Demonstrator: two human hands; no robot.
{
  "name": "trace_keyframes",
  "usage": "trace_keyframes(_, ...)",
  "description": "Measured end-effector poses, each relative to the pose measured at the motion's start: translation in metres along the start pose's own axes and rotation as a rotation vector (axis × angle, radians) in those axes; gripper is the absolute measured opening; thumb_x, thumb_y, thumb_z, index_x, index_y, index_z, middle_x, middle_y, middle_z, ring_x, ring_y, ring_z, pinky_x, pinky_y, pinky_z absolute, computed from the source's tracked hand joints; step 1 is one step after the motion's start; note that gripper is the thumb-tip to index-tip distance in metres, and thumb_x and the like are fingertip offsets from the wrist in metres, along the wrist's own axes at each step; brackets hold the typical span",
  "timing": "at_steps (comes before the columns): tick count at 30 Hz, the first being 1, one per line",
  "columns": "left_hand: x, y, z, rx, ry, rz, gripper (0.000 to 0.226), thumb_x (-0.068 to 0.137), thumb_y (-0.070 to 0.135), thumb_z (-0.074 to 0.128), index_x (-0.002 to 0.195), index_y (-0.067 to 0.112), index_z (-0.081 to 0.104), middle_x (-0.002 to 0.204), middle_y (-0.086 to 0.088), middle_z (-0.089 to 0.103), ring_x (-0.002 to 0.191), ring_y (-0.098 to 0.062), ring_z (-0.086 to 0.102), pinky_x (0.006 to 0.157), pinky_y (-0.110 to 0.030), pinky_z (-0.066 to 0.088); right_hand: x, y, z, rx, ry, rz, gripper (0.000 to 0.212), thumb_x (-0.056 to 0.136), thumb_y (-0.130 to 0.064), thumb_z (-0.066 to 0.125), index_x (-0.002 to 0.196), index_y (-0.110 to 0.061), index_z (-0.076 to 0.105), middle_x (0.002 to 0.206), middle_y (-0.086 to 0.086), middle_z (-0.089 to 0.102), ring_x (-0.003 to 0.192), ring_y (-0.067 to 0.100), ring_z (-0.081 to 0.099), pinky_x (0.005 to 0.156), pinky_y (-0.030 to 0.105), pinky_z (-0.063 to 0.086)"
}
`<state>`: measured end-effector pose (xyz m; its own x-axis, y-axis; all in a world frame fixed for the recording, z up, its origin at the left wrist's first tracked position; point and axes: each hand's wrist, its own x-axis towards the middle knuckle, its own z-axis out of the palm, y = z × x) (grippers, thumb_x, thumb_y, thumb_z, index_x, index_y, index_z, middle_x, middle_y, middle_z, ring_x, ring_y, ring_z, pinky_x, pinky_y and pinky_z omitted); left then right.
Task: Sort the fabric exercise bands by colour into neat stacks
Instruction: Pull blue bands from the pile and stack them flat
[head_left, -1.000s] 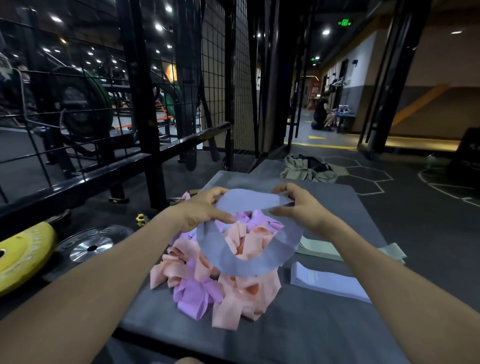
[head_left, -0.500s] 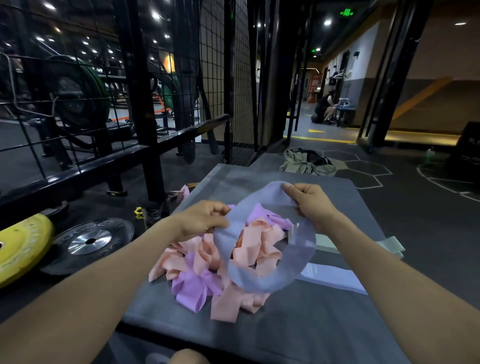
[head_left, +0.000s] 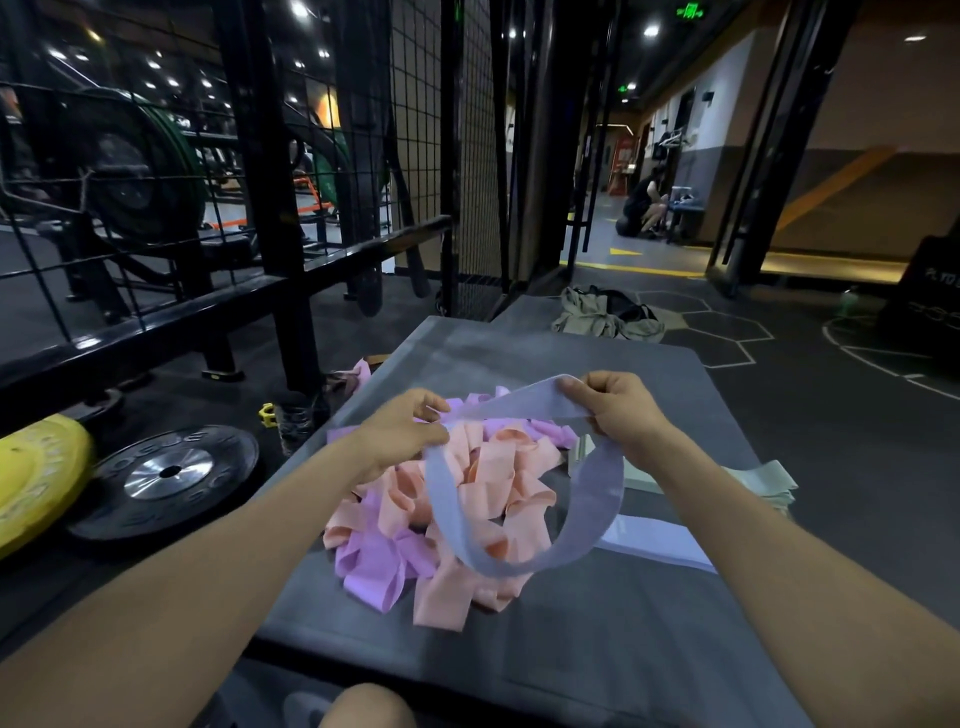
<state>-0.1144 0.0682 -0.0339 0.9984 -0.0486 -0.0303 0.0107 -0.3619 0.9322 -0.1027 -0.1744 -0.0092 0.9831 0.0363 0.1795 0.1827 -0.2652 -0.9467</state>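
A grey-blue fabric band (head_left: 597, 493) hangs as an open loop over a jumbled pile of peach and lilac bands (head_left: 441, 525) on a grey mat (head_left: 571, 649). My left hand (head_left: 402, 431) pinches the loop's left top edge. My right hand (head_left: 618, 410) grips its right top end, and the stretch between them is pulled flat. To the right lie a flat stack of grey-blue bands (head_left: 657, 540) and, behind it, a stack of pale green bands (head_left: 763, 483).
A black weight plate (head_left: 166, 475) and a yellow plate (head_left: 36, 478) lie on the floor at left beside a black rack (head_left: 280, 208). A heap of beige cloth (head_left: 602, 317) sits past the mat's far edge. A person crouches far down the hall.
My hands have drawn apart and raised the grey-blue band, so its top edge is now stretched flat and the loop hangs wider over the pile.
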Motion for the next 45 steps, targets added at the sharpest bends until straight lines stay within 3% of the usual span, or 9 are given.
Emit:
trace_keyframes(6, 0.001, -0.013, -0.013, -0.249, 0.015, -0.083, 0.007, 0.084, 0.006, 0.066, 0.080, 0.008, 0.060, 0.079, -0.008, 0.063, 0.067, -0.018, 0.059, 0.064, -0.027, 0.050, -0.001, 0.008, -0.001, 0.039, -0.034, 0.033, 0.024, 0.089, -0.015, 0.062, 0.068, -0.007, 0.054, 0.032, -0.011, 0.038, 0.030, 0.001, 0.027, 0.034, 0.014, 0.025)
trace_keyframes(12, 0.001, -0.012, -0.014, -0.302, -0.027, -0.134, 0.023, 0.094, 0.023, 0.054, 0.082, 0.006, 0.066, 0.069, -0.004, 0.066, 0.065, -0.016, 0.055, 0.060, -0.024, 0.042, -0.001, 0.018, -0.011, -0.065, -0.024, 0.054, 0.029, 0.087, -0.020, 0.065, 0.064, -0.009, 0.052, 0.037, -0.013, 0.037, 0.038, 0.005, 0.030, 0.042, 0.018, 0.028)
trace_keyframes(19, 0.012, -0.011, -0.014, -0.480, 0.166, -0.093, 0.020, 0.096, 0.018, 0.051, 0.080, 0.012, 0.062, 0.064, 0.004, 0.069, 0.075, -0.017, 0.057, 0.070, -0.027, 0.042, -0.011, 0.034, -0.018, -0.780, -0.254, -0.068, 0.036, 0.088, -0.009, 0.054, 0.056, -0.016, 0.038, 0.059, 0.001, 0.041, 0.058, 0.016, 0.035, 0.049, 0.023, 0.025)
trace_keyframes(24, 0.017, -0.011, -0.016, -0.595, 0.267, -0.095, 0.014, 0.096, 0.013, 0.048, 0.092, 0.009, 0.060, 0.058, 0.006, 0.068, 0.067, -0.014, 0.061, 0.061, -0.023, 0.048, -0.020, 0.050, -0.015, -1.055, -0.199, 0.023, 0.019, 0.091, -0.014, 0.050, 0.097, -0.004, 0.064, 0.098, 0.015, 0.060, 0.091, 0.034, 0.057, 0.068, 0.027, 0.035)
trace_keyframes(29, 0.021, -0.021, -0.024, -0.535, 0.350, -0.135, 0.030, 0.096, 0.021, 0.050, 0.120, 0.004, 0.058, 0.096, -0.006, 0.064, 0.077, -0.018, 0.058, 0.070, -0.029, 0.045, -0.014, 0.056, -0.018, -0.427, 0.013, 0.251, 0.021, 0.085, -0.008, 0.065, 0.065, -0.010, 0.057, 0.073, 0.013, 0.059, 0.072, 0.030, 0.062, 0.069, 0.036, 0.055)
trace_keyframes(33, 0.020, -0.032, -0.025, -0.482, 0.389, -0.159, 0.036, 0.096, 0.024, 0.050, 0.123, 0.000, 0.056, 0.105, -0.011, 0.060, 0.092, -0.024, 0.056, 0.082, -0.034, 0.046, -0.022, 0.052, -0.019, 0.151, -0.117, 0.409, 0.012, 0.085, -0.012, 0.066, 0.074, -0.011, 0.063, 0.069, 0.007, 0.056, 0.062, 0.020, 0.049, 0.062, 0.026, 0.045)
trace_keyframes(37, 0.023, -0.041, -0.030, -0.460, 0.396, -0.187, 0.033, 0.097, 0.028, 0.049, 0.120, 0.006, 0.056, 0.096, -0.009, 0.060, 0.079, -0.025, 0.057, 0.074, -0.034, 0.049, -0.025, 0.058, -0.028, 0.168, -0.276, 0.409, 0.023, 0.085, -0.028, 0.063, 0.076, -0.007, 0.061, 0.063, 0.005, 0.054, 0.057, 0.015, 0.046, 0.064, 0.026, 0.041)
trace_keyframes(41, 0.022, -0.040, -0.022, -0.452, 0.329, -0.313, 0.027, 0.095, 0.038, 0.049, 0.085, 0.013, 0.054, 0.074, -0.001, 0.065, 0.089, -0.024, 0.055, 0.071, -0.031, 0.049, -0.026, 0.061, -0.030, -0.109, -0.248, 0.305, 0.033, 0.090, -0.023, 0.061, 0.061, -0.012, 0.051, 0.052, -0.003, 0.041, 0.053, 0.013, 0.033, 0.052, 0.020, 0.031)
trace_keyframes(45, 0.021, -0.040, -0.018, -0.413, 0.207, -0.280, 0.024, 0.097, 0.025, 0.048, 0.113, 0.012, 0.058, 0.105, -0.008, 0.060, 0.100, -0.028, 0.056, 0.084, -0.037, 0.046, -0.028, 0.063, -0.033, -0.148, -0.202, 0.323, 0.027, 0.092, -0.020, 0.058, 0.067, -0.012, 0.051, 0.056, -0.003, 0.042, 0.054, 0.011, 0.037, 0.050, 0.018, 0.038)
